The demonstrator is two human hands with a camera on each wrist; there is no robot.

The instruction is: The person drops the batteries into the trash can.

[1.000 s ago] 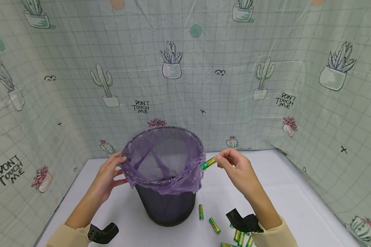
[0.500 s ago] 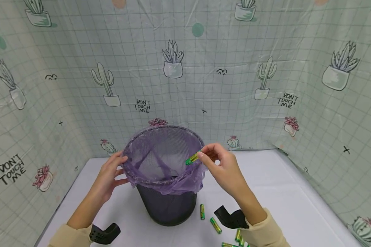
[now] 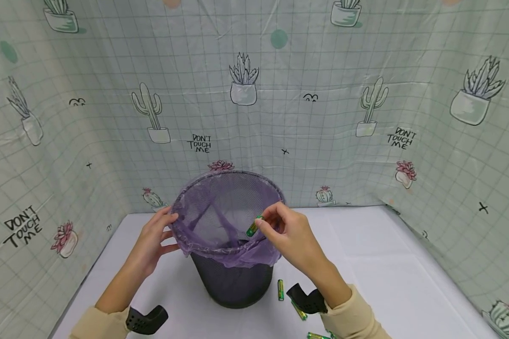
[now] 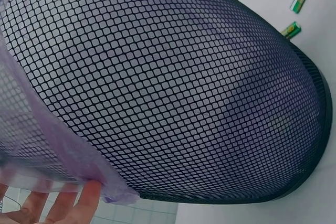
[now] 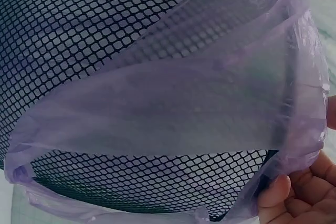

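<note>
A black mesh wastebasket (image 3: 237,282) stands tilted on the white table, its rim covered by a purple bin liner (image 3: 248,258). My left hand (image 3: 152,240) holds the rim at its left side, thumb on top and fingers along the outside. My right hand (image 3: 294,235) pinches a green and gold battery (image 3: 252,229) between thumb and fingertips, over the right part of the opening. In the right wrist view, the liner and mesh hide the battery, and part of my right hand (image 5: 302,198) shows at the rim.
Several more batteries lie on the table right of the wastebasket, among them one upright in view (image 3: 280,290) and another near the front edge (image 3: 317,335). My right forearm covers some of them. A cactus-print curtain (image 3: 263,122) surrounds the table on three sides.
My right hand has carried the battery leftward, from outside the wastebasket to over its opening, and the battery now points more steeply down. My left hand keeps its place on the rim.
</note>
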